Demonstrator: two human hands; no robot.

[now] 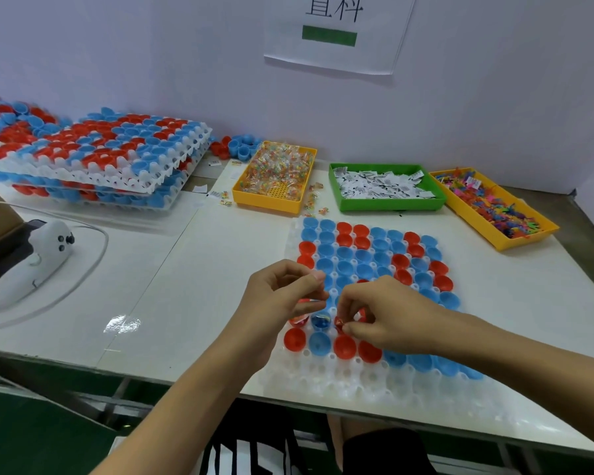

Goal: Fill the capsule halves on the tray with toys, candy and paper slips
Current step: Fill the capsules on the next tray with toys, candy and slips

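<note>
Right hand (388, 320) pinches candy over tray (357, 382), left hand (285, 296) pinched, contents unclear; drop one per cup, near row first

Looks like a small packing workshop bench: stacked trays (93, 159) of red and blue capsule halves, 3 sorting bins (275, 174) of parts, printed sign (336, 29) on the partition.
</note>
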